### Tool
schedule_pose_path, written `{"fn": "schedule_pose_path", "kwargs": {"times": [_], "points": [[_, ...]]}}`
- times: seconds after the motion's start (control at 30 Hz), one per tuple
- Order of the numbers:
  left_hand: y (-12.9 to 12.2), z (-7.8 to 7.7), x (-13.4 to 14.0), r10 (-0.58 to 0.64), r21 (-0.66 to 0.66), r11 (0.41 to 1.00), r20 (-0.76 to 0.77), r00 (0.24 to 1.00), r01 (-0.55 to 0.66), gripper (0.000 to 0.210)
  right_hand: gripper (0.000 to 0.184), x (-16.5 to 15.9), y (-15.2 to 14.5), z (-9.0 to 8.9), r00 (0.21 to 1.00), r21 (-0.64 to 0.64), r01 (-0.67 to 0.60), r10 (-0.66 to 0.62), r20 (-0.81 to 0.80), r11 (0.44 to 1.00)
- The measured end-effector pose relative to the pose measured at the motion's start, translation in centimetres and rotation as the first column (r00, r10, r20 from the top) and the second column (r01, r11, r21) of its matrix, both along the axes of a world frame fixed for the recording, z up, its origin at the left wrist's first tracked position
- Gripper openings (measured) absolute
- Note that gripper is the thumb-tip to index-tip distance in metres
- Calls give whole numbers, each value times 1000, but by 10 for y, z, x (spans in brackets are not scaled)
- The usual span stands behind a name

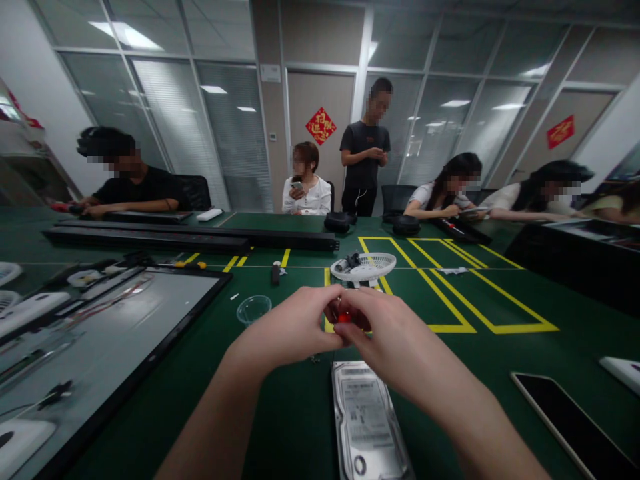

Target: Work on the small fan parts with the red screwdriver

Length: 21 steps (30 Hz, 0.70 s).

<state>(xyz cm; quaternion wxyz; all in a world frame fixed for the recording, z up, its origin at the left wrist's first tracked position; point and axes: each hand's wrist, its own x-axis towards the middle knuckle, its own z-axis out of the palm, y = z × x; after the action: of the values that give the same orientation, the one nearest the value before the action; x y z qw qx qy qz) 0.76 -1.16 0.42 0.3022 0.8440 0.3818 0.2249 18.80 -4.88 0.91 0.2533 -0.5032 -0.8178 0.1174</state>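
My left hand (303,321) and my right hand (387,319) meet above the green table, fingertips together and both closed. Between their fingers shows a small red object (344,319); its kind is hard to make out, as the fingers cover most of it. Just below the hands, a silver hard drive (367,423) lies label side up on the table. Beyond the hands sits a white round fan grille (367,267) with a dark part in it. A clear plastic cup or dish (254,310) stands left of my left hand.
A large flat panel (130,333) with loose parts covers the left side. Long black bars (150,239) lie farther back. A phone (570,420) is at the right, near a black case (580,260). Several people are around the table's far side.
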Motion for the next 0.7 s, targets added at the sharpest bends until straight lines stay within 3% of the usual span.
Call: {"fn": "schedule_pose_path", "kwargs": {"times": [0.2,0.47,0.7], "points": [[-1,-1,-1,-13,54,998,-16,1000,14,30,23,1,-3,1,1000,-6,-31,31,5,1000],[-1,3,0,-3,3,1000,-8,1000,3,32,19,1,0,0,1000,-4,-8,8,-2,1000],[-3,0,-1,-26,36,999,-19,999,27,32,24,1,1,-1,1000,-20,-24,24,0,1000]]}}
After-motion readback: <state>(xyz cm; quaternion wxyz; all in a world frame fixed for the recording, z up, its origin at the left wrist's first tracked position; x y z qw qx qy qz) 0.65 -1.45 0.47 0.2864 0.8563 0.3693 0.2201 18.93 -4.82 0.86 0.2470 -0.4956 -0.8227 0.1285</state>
